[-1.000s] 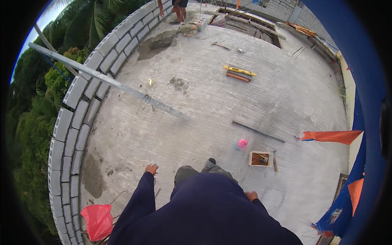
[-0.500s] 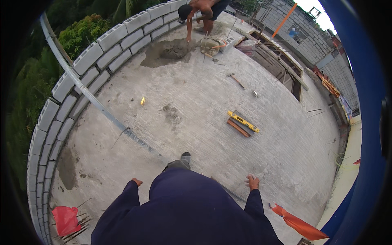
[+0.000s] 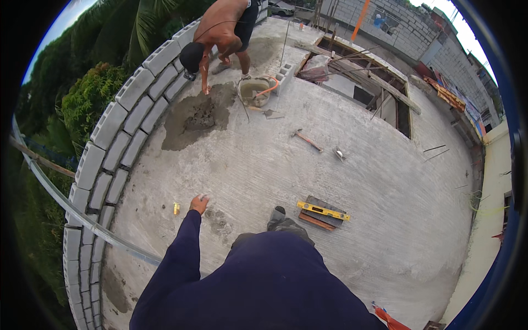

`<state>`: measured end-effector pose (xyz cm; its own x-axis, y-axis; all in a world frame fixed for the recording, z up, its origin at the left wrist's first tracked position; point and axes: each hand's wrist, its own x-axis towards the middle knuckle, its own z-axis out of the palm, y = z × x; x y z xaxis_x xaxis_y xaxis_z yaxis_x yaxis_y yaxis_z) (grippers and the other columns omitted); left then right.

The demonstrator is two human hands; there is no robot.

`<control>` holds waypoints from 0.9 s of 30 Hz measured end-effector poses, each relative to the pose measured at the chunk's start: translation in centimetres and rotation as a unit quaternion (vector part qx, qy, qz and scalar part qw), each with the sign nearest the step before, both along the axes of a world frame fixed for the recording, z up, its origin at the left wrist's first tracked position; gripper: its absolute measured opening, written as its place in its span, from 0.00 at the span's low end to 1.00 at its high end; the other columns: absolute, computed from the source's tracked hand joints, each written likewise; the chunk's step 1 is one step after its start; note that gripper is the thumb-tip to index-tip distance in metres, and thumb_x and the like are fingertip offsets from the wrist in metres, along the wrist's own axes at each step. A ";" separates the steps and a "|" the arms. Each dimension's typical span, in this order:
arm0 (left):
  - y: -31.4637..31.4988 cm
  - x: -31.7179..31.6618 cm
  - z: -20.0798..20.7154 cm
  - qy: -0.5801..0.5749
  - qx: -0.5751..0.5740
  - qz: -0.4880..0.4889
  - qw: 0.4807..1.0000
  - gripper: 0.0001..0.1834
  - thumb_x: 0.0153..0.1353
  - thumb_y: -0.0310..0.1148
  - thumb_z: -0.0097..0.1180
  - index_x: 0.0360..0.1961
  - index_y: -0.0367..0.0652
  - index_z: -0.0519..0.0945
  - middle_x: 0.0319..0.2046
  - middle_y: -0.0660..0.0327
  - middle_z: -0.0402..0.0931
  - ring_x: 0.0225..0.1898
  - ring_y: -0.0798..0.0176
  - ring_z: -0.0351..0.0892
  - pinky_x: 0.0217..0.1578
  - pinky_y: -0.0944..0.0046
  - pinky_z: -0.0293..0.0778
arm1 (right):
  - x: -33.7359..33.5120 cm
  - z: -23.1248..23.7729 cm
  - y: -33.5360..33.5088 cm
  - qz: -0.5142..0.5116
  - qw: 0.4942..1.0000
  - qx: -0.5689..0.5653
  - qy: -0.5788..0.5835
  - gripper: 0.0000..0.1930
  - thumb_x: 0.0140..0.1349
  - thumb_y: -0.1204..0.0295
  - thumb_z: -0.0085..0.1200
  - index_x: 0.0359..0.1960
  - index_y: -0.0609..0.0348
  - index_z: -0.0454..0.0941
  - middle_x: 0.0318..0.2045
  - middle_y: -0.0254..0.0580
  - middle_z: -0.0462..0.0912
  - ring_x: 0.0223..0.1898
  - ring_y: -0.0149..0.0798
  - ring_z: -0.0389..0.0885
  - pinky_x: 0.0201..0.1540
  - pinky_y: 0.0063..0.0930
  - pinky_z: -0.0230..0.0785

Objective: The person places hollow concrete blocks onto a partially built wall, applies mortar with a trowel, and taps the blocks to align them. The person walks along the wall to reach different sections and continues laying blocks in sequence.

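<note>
Shifted since the earlier frame: the left hand [image 3: 199, 203], now farther forward; the level [image 3: 323, 210], now nearer the body with the viewpoint's advance; the right hand, formerly visible, now out of view.

Grip, left: partly open, fingers loosely curled, no object seen in it. Grip, right: state cannot be told.

Yellow item [image 3: 176, 208], small: on the concrete floor [image 3: 385, 236], just left of the left hand, apart from it. Exact kind unclear.

Level, yellow: near, right of the foot [image 3: 279, 210], lying along a dark strip, with a reddish-brown strip [image 3: 317, 221] on its near side.

Hammer [image 3: 309, 141]: beyond the level, head to the far left. Small metal piece [image 3: 339, 154]: just right of the hammer.

Trowel [image 3: 272, 114]: farther off, near the bucket [image 3: 240, 94].

Co-worker [image 3: 223, 30]: far left, bent, one hand lowered over wet mortar [image 3: 199, 118].

Block wall [image 3: 129, 115]: along the left. Metal pole [image 3: 99, 228]: near left, crossing it at a slant.
</note>
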<state>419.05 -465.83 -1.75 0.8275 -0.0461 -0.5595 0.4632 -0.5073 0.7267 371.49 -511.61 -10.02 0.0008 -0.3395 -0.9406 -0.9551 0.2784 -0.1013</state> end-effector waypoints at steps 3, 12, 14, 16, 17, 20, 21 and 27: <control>-1.0 -3.9 -5.0 0.248 0.096 -0.083 0.961 0.25 0.55 0.41 0.53 0.51 0.38 0.69 0.43 0.56 0.76 0.30 0.55 0.80 0.25 0.58 0.75 | 19.3 5.0 -13.7 0.082 0.963 -0.148 -0.210 0.14 0.56 0.65 0.49 0.36 0.63 0.78 0.30 0.44 0.82 0.28 0.38 0.82 0.28 0.31 0.75; -7.5 -5.6 -15.3 0.455 0.135 -0.032 0.880 0.24 0.56 0.36 0.53 0.54 0.45 0.68 0.44 0.52 0.75 0.43 0.54 0.77 0.41 0.52 0.73 | 69.8 20.2 -33.8 0.233 0.870 -0.281 -0.331 0.22 0.55 0.69 0.46 0.54 0.62 0.67 0.40 0.44 0.78 0.30 0.37 0.81 0.28 0.28 0.72; -10.7 3.4 -16.7 0.428 0.195 -0.154 0.869 0.24 0.55 0.37 0.54 0.55 0.52 0.69 0.42 0.55 0.77 0.43 0.57 0.77 0.44 0.52 0.71 | 76.1 19.3 -32.2 0.208 0.884 -0.246 -0.339 0.22 0.56 0.67 0.47 0.53 0.62 0.67 0.40 0.43 0.79 0.32 0.37 0.81 0.31 0.29 0.72; -15.0 14.6 -16.3 0.366 0.130 -0.069 0.919 0.24 0.53 0.41 0.54 0.51 0.44 0.72 0.43 0.50 0.76 0.45 0.53 0.76 0.46 0.57 0.70 | 80.9 17.2 -29.8 0.192 0.911 -0.148 -0.333 0.22 0.58 0.65 0.48 0.53 0.63 0.68 0.41 0.43 0.78 0.34 0.37 0.80 0.33 0.28 0.72; -17.6 20.9 -15.2 0.293 0.110 0.008 0.950 0.26 0.52 0.44 0.54 0.49 0.39 0.73 0.44 0.48 0.75 0.46 0.50 0.75 0.48 0.59 0.69 | 83.3 16.3 -28.7 0.212 0.915 -0.118 -0.323 0.22 0.58 0.64 0.48 0.53 0.63 0.67 0.41 0.43 0.78 0.35 0.37 0.80 0.34 0.28 0.72; -25.7 38.4 -9.8 0.044 0.080 0.019 0.996 0.21 0.54 0.43 0.52 0.48 0.46 0.75 0.43 0.51 0.76 0.46 0.52 0.75 0.47 0.60 0.69 | 89.4 13.9 -25.3 0.197 0.919 -0.047 -0.337 0.22 0.59 0.64 0.49 0.52 0.65 0.67 0.43 0.44 0.78 0.38 0.37 0.79 0.36 0.28 0.72; -28.0 43.7 -8.1 0.028 0.066 -0.008 0.997 0.21 0.55 0.43 0.52 0.49 0.47 0.75 0.45 0.52 0.75 0.46 0.53 0.75 0.47 0.60 0.69 | 92.0 13.3 -24.7 0.179 0.918 -0.036 -0.352 0.22 0.60 0.64 0.49 0.52 0.65 0.67 0.43 0.44 0.77 0.38 0.37 0.79 0.36 0.28 0.72; -37.3 65.5 -11.3 0.012 0.028 -0.032 0.999 0.22 0.54 0.40 0.52 0.49 0.43 0.74 0.45 0.51 0.74 0.49 0.52 0.73 0.49 0.59 0.68 | 110.0 3.2 -23.4 0.154 0.919 0.016 -0.364 0.26 0.59 0.62 0.50 0.55 0.66 0.63 0.49 0.48 0.73 0.46 0.42 0.75 0.43 0.33 0.70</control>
<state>484.56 -503.09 -13.10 0.8102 -0.0673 -0.5823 0.4450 -0.5761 0.6856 481.46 -535.05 -6.86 0.7240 -0.1902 -0.6630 -0.6723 0.0205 -0.7400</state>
